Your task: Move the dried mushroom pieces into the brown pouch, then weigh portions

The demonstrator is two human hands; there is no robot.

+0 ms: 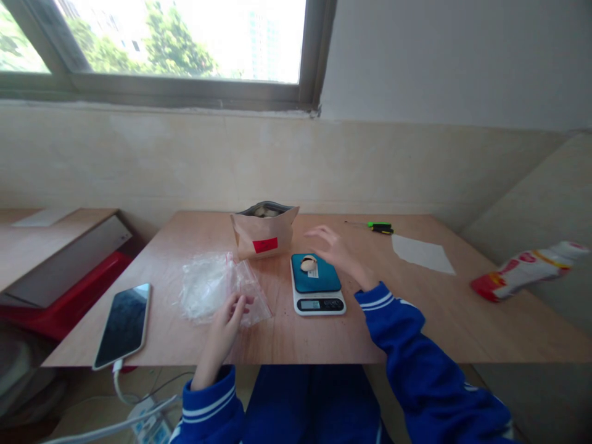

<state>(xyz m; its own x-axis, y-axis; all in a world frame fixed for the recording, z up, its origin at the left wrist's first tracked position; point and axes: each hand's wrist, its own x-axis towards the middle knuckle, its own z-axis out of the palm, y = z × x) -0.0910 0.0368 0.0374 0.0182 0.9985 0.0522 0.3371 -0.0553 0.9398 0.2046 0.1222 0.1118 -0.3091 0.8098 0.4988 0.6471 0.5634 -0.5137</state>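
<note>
My right hand point(337, 250) is open, its fingers stretched leftward above the back right of a kitchen scale point(319, 307). Nothing shows in its fingers. On the scale's blue-green top lies a small beige, rounded piece with a dark gap, like a shell or dried slice point(308, 264); its kind is unclear. Behind the scale stands an open brown paper pouch point(250, 237) with a red label and pale pieces inside. My left hand point(231, 314) has loosely bent fingers over the near edge of the clear zip bags point(206, 287); I see nothing gripped.
A phone point(124, 324) with a charging cable lies at the left. Screwdrivers point(380, 227) and white paper point(423, 254) lie at the back right. A red-and-white bottle point(522, 271) is near the right wall. A window sits above the table point(296, 342).
</note>
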